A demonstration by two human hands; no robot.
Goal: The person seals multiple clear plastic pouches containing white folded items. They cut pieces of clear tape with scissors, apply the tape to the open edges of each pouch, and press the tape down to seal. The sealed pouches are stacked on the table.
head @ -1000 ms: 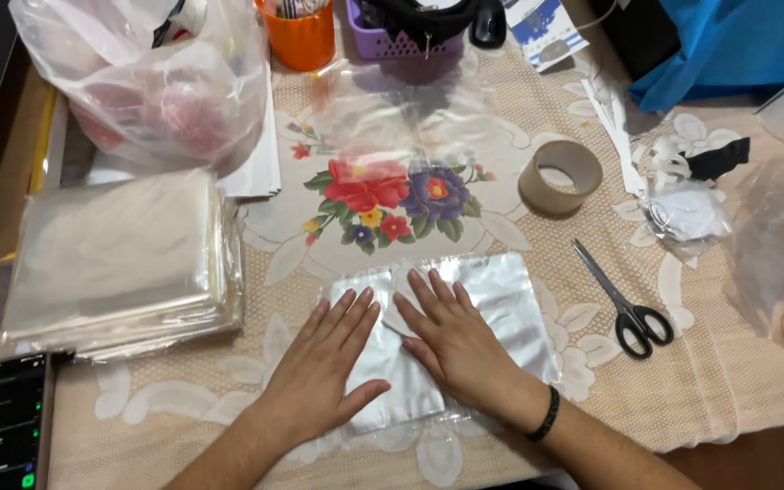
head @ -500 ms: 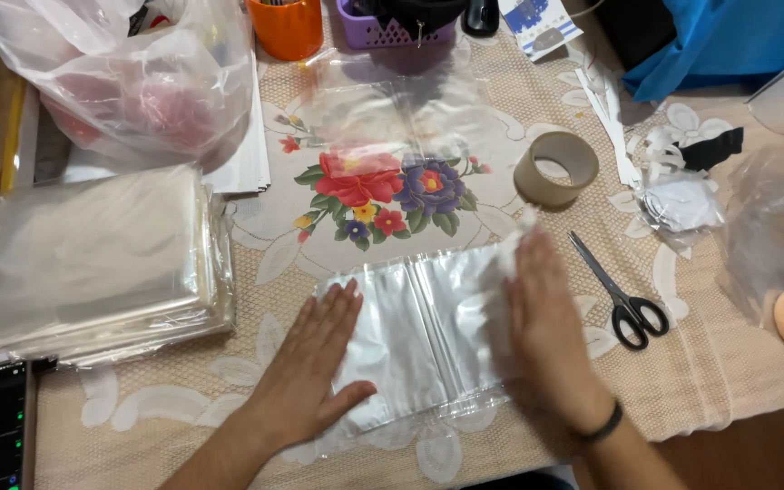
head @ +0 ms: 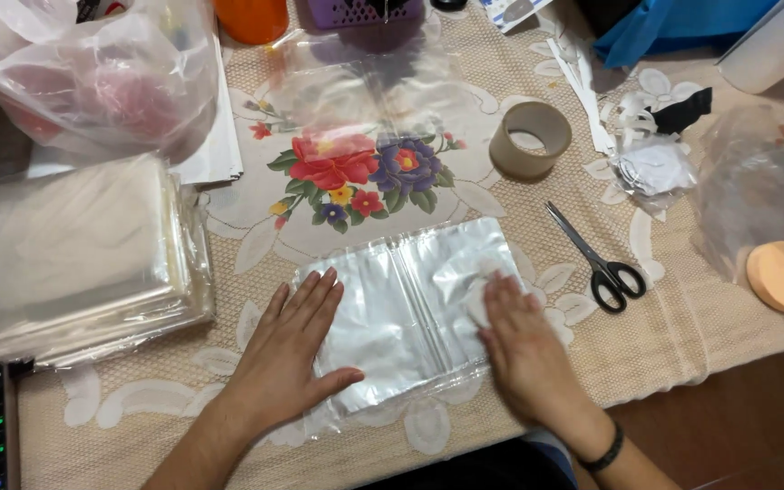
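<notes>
Bare forearms; right hand (head: 526,349) wrist wears black band, maybe bracelet

The light on my counter (head: 537,363) is bright and even, and it seems to come from above. The shadows are soft; under my left hand (head: 292,354) and my right hand (head: 519,345) they are only thin and pale. The clear plastic sheet (head: 410,308) between them gives strong white glare, and the stack of clear bags (head: 65,254) also shines a little milky. The picture is sharp in the middle. My right hand looks slightly blurred. The lower right corner is darker.
</notes>
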